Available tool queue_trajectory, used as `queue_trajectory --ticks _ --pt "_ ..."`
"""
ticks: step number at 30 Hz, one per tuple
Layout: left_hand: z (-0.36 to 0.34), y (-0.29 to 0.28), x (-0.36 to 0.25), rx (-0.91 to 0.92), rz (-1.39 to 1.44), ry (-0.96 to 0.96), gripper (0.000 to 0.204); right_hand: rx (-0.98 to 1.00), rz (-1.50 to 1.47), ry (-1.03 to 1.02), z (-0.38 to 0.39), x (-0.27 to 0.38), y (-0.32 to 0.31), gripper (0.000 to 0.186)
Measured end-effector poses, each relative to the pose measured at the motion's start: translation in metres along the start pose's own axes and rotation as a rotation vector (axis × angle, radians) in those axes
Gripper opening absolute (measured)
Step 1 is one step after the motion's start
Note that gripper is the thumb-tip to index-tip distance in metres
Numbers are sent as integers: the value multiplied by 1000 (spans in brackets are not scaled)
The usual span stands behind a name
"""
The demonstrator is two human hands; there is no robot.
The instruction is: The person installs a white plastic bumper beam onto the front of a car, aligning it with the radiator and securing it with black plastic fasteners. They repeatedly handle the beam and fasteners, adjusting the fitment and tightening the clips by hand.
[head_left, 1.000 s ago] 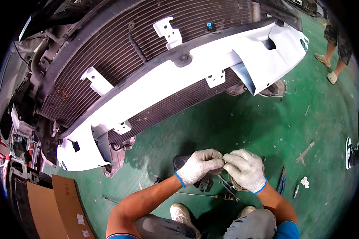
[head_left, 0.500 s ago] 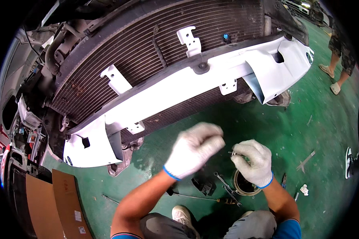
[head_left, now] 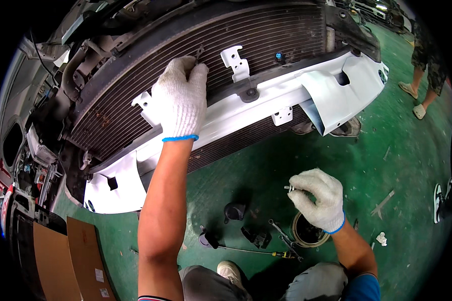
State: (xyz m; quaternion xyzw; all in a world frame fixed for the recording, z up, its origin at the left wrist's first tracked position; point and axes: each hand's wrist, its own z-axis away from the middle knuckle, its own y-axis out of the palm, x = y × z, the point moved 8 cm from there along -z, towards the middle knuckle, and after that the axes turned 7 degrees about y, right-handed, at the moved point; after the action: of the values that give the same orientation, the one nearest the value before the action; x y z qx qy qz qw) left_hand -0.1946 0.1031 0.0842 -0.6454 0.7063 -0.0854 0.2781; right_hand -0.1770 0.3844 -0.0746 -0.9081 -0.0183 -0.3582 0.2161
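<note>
My left hand [head_left: 180, 100], in a white knit glove, reaches over the white bumper beam [head_left: 236, 110]. Its thumb and fingers close round a dark narrow bracket [head_left: 200, 51] in front of the radiator [head_left: 271, 30]; the bracket's lower part is hidden behind the glove. Above the floor, my gloved right hand [head_left: 319, 198] pinches a small bolt [head_left: 289, 187], its shiny end poking out past the fingertips. Under that hand stands a round container [head_left: 295, 233] with dark contents.
Wrenches [head_left: 281, 232], a long screwdriver [head_left: 282, 254], a black angular part [head_left: 256, 237] and two round black parts [head_left: 234, 212] lie on the green floor. An open cardboard box [head_left: 55, 261] stands at left. Another person's legs [head_left: 427, 75] are at far right.
My left hand has moved up and left from above the floor to the dark bracket and closed on it. My right hand stays nearly in place with the bolt.
</note>
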Motion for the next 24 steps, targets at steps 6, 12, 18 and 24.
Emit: queue_trajectory --ticks 6,12,18,24 --pt "15 14 -4 204 309 -143 27 -11 17 -5 -11 4 -4 21" --pt "10 31 -23 376 49 26 31 -57 -19 -118 -48 28 -2 21" --pt "5 47 -13 409 4 15 36 -100 -13 -163 -75 36 -2 20" --pt "7 46 -9 326 93 -80 37 -244 59 -175 -107 38 -1 17"
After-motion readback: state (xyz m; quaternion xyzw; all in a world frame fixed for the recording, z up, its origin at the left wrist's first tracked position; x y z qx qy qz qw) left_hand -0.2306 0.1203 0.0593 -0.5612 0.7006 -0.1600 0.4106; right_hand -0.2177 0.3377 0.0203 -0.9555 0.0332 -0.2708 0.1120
